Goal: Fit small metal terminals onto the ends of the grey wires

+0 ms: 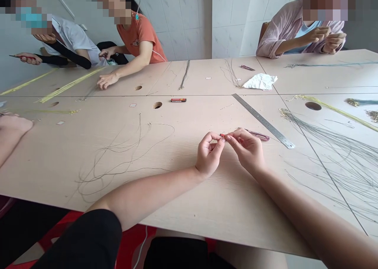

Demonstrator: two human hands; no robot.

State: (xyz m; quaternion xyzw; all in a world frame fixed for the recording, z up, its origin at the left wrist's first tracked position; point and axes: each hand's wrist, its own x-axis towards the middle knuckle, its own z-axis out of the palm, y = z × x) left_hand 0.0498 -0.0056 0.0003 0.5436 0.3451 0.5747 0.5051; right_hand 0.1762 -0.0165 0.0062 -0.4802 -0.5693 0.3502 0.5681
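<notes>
Left hand (209, 153) and right hand (249, 149) meet fingertip to fingertip over the table (165, 212), pinching a small red piece (222, 135), mostly hidden. Just beyond the right hand lie a pink tool (259, 135) and a metal ruler (262, 120); thin cords (311, 133) spread farther right.

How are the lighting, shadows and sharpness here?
Head view: light soft and even, with faint shadows on the table beneath the left hand and right hand; no harsh glare on the ruler; pixel blocks mask patches along the top; the small red piece between the hands is too tiny to make out.
</notes>
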